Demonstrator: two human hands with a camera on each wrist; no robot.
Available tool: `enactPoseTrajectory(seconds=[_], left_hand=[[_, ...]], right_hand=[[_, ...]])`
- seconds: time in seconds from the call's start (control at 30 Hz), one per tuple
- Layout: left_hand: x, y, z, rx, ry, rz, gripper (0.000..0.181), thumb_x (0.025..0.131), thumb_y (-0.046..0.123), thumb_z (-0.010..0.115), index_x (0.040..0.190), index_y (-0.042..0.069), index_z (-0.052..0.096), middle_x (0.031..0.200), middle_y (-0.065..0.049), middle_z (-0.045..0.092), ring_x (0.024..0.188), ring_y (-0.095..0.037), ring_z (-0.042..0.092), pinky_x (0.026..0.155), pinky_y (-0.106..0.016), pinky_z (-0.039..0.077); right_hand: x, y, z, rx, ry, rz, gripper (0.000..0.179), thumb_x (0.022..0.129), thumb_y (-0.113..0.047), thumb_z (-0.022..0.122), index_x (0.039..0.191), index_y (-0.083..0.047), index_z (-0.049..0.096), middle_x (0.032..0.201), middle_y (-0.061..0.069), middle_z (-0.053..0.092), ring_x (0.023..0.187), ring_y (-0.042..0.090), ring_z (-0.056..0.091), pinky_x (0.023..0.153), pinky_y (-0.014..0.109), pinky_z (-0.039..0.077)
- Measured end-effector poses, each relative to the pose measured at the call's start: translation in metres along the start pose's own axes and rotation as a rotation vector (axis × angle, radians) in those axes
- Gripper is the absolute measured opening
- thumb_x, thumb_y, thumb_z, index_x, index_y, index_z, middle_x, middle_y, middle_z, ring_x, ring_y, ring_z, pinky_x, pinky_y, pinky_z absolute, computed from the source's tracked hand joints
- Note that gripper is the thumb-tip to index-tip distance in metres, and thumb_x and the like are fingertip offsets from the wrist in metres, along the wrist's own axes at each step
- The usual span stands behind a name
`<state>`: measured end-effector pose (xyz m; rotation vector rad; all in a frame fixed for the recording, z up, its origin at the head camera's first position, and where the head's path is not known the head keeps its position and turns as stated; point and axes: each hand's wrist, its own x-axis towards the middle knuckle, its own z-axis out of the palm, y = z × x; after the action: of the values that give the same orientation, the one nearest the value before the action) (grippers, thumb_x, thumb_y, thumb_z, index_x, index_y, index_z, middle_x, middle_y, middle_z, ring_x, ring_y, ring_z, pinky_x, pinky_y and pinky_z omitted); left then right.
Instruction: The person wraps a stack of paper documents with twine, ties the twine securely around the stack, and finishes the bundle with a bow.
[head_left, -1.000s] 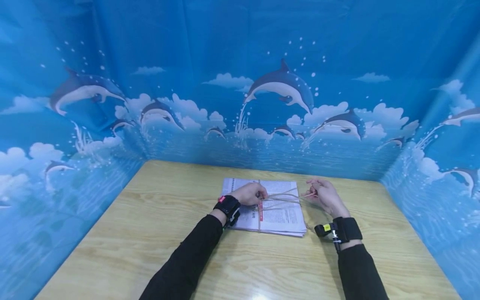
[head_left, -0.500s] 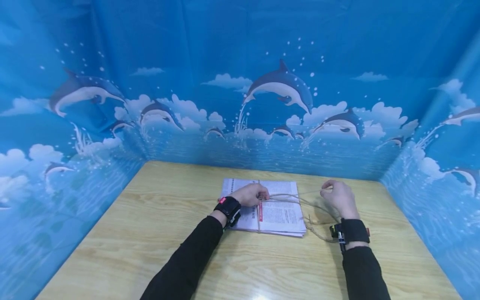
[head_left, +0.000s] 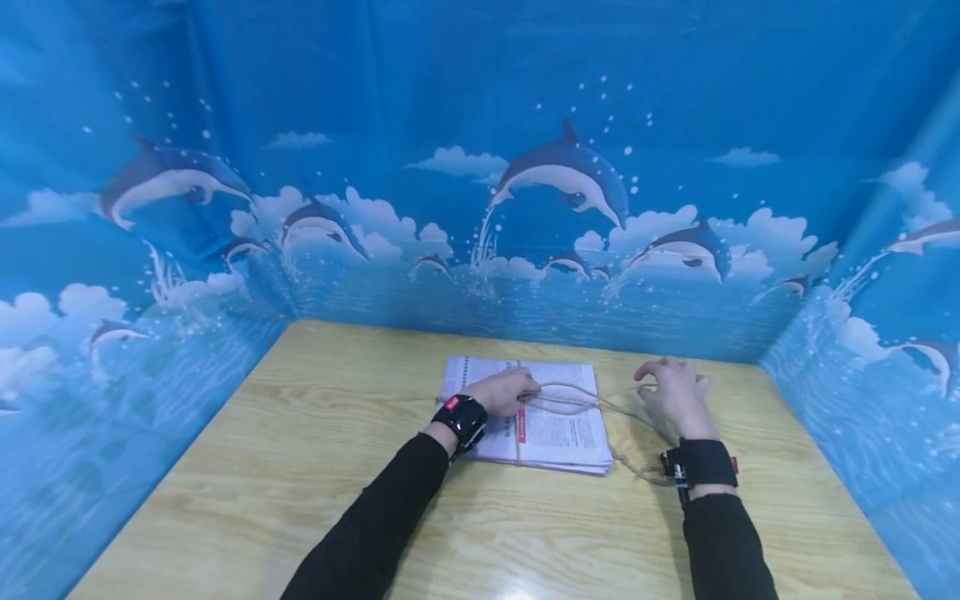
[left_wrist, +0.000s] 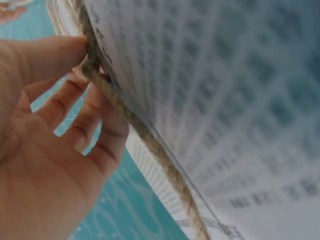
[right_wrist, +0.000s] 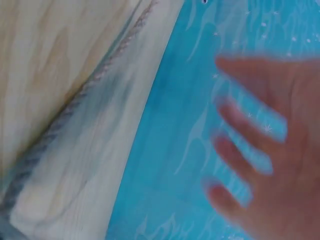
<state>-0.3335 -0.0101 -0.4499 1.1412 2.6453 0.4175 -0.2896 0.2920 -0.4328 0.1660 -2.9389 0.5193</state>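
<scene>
A stack of newspapers (head_left: 566,437) lies on the table, with twine (left_wrist: 160,155) running across it both ways. My left hand (head_left: 502,393) is over the middle of the stack. In the left wrist view its thumb and fingertips pinch the twine at the crossing, close against the printed paper. Loose strands of twine (head_left: 618,410) run from there toward the right. Beyond the stack's right edge hovers my right hand (head_left: 678,396). In the right wrist view its fingers (right_wrist: 237,155) are blurred and spread apart, with nothing between them.
A wooden table (head_left: 247,467) carries the stack near its back edge. Slack twine (head_left: 637,472) curls on the tabletop beside the stack's front right corner. A blue dolphin-print curtain (head_left: 420,100) encloses the back and both sides.
My right hand has moved rightward from the stack's edge, and its fingers have spread off the twine. The strands have shifted. My left hand stays at the crossing.
</scene>
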Motion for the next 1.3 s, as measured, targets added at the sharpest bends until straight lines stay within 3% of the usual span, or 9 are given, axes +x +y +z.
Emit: enactPoseTrajectory(seconds=[0.17,0.27,0.37,0.53,0.67,0.83,1.0,1.2,1.3], left_hand=[[0.001,-0.001,0.001,-0.020,0.028,-0.025,0.032,0.094,0.004,0.058,0.124,0.011,0.068,0.115,-0.005,0.062,0.111,-0.017,0.058,0.101,-0.029,0.046],[0.003,0.000,0.001,-0.074,0.056,-0.049,0.033,0.097,0.002,0.051,0.124,0.010,0.068,0.119,-0.006,0.066,0.116,-0.019,0.060,0.104,-0.030,0.045],[0.004,0.002,0.002,-0.109,0.088,-0.087,0.034,0.097,0.001,0.046,0.119,0.009,0.071,0.121,-0.007,0.069,0.119,-0.020,0.061,0.103,-0.031,0.047],[0.008,0.006,0.001,-0.158,0.162,-0.168,0.022,0.097,0.005,0.054,0.098,0.005,0.075,0.091,-0.004,0.072,0.086,-0.017,0.065,0.077,-0.026,0.051],[0.014,0.012,0.000,-0.111,0.273,-0.229,0.018,0.090,0.012,0.066,0.074,0.006,0.068,0.064,0.002,0.058,0.062,-0.014,0.055,0.061,-0.026,0.046],[0.030,0.020,0.001,0.016,0.310,-0.377,0.018,0.086,0.015,0.071,0.073,0.010,0.061,0.073,0.000,0.064,0.078,-0.019,0.065,0.071,-0.032,0.052],[0.043,0.026,0.003,0.066,0.296,-0.410,0.010,0.081,0.010,0.073,0.077,0.010,0.064,0.085,-0.003,0.070,0.087,-0.022,0.068,0.076,-0.035,0.054],[0.048,0.033,0.009,0.020,0.275,-0.470,0.007,0.079,0.015,0.072,0.079,0.010,0.067,0.095,-0.005,0.072,0.092,-0.024,0.067,0.076,-0.035,0.054],[0.045,0.033,0.010,-0.077,0.281,-0.483,0.014,0.080,0.015,0.069,0.069,0.010,0.062,0.082,-0.005,0.067,0.078,-0.021,0.063,0.064,-0.032,0.050]], right_hand=[[0.005,-0.020,0.013,0.176,-0.263,-0.184,0.028,0.089,-0.006,0.065,0.117,-0.008,0.068,0.125,0.019,0.063,0.121,0.044,0.053,0.099,0.061,0.040],[0.007,-0.039,0.025,0.237,-0.317,-0.307,0.024,0.088,-0.004,0.067,0.112,-0.006,0.071,0.113,0.013,0.069,0.111,0.035,0.062,0.094,0.049,0.050],[0.008,-0.054,0.037,0.206,-0.319,-0.425,0.015,0.085,-0.003,0.070,0.100,-0.006,0.074,0.096,0.007,0.071,0.092,0.025,0.064,0.082,0.037,0.052],[0.006,-0.064,0.046,0.159,-0.299,-0.373,0.009,0.082,-0.001,0.072,0.080,-0.010,0.072,0.079,-0.003,0.068,0.074,0.011,0.058,0.071,0.029,0.049],[0.007,-0.064,0.046,0.139,-0.286,-0.367,0.014,0.080,0.002,0.070,0.074,-0.010,0.069,0.073,-0.005,0.065,0.069,0.009,0.056,0.069,0.029,0.048],[0.010,-0.064,0.045,0.125,-0.267,-0.410,0.016,0.077,0.004,0.069,0.071,-0.011,0.068,0.069,-0.005,0.063,0.066,0.007,0.053,0.066,0.026,0.046],[0.010,-0.063,0.044,0.122,-0.262,-0.436,0.016,0.077,0.004,0.069,0.070,-0.010,0.067,0.068,-0.005,0.062,0.065,0.007,0.052,0.065,0.025,0.045],[0.005,-0.061,0.046,0.114,-0.280,-0.412,0.017,0.079,0.004,0.068,0.070,-0.011,0.066,0.069,-0.005,0.059,0.066,0.007,0.049,0.064,0.024,0.043],[0.003,-0.061,0.046,0.124,-0.282,-0.419,0.017,0.078,0.005,0.067,0.069,-0.010,0.066,0.069,-0.004,0.059,0.064,0.007,0.048,0.063,0.024,0.042]])
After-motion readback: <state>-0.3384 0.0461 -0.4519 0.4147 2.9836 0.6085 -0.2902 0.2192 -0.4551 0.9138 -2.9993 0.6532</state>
